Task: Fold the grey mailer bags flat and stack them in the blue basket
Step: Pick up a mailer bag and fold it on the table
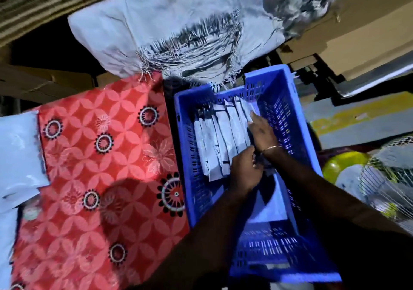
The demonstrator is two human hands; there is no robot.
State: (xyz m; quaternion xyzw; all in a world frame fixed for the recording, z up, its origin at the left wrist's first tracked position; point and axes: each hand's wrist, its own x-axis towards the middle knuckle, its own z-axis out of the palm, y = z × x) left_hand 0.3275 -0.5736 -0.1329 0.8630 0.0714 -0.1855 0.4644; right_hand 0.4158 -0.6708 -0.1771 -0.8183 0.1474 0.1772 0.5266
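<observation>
Our left hand (pixel 244 169) and right hand (pixel 262 133) grip the folded grey bags (pixel 220 137), standing on edge inside the slotted blue plastic basket (pixel 288 119), beside red patterned cloth (pixel 100 155).

Both my hands are inside the basket (pixel 288 101): my left hand (pixel 244 171) nearer me, my right hand (pixel 262 132) just beyond it, touching the row of folded mailer bags (pixel 220 137) standing on edge in the far half. Left of my hands lies a patterned cloth (pixel 100 166); beyond them, a big sack (pixel 167 25).
</observation>
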